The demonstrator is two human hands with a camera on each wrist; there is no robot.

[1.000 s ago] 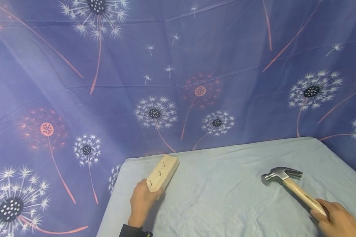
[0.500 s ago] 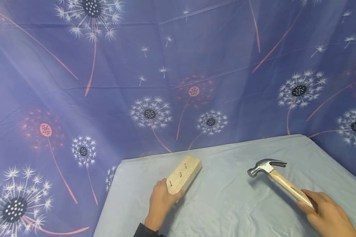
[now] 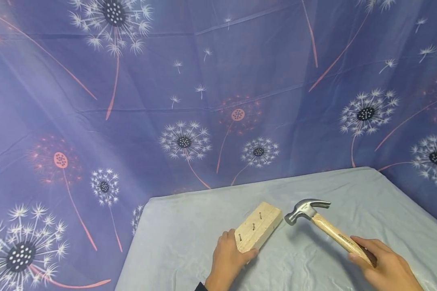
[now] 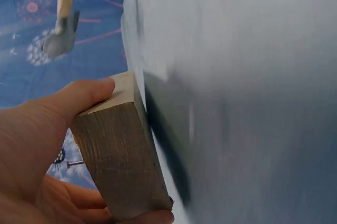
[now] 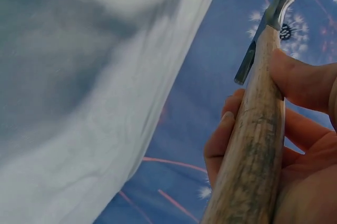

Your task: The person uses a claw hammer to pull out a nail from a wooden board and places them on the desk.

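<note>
A pale wooden block [image 3: 260,228] has three nails [image 3: 253,226] standing partly out of its upper face. My left hand [image 3: 228,258] grips the block's near end, thumb on one side and fingers on the other. In the left wrist view the end grain of the block [image 4: 124,161] faces the camera, and one nail [image 4: 75,164] juts from its side. My right hand [image 3: 386,260] holds a claw hammer by its wooden handle [image 3: 336,236]. The steel hammer head [image 3: 301,210] is just right of the block, apart from it, with its claw pointing right.
A pale blue cloth [image 3: 189,226] covers the table, wrinkled in places. Behind it and at both sides hangs a purple curtain [image 3: 138,141] printed with dandelions. The table's back edge runs along the curtain.
My left hand has carried the block to the right, toward the middle of the table. My right hand has brought the hammer leftward, so its head and the block are now close together.
</note>
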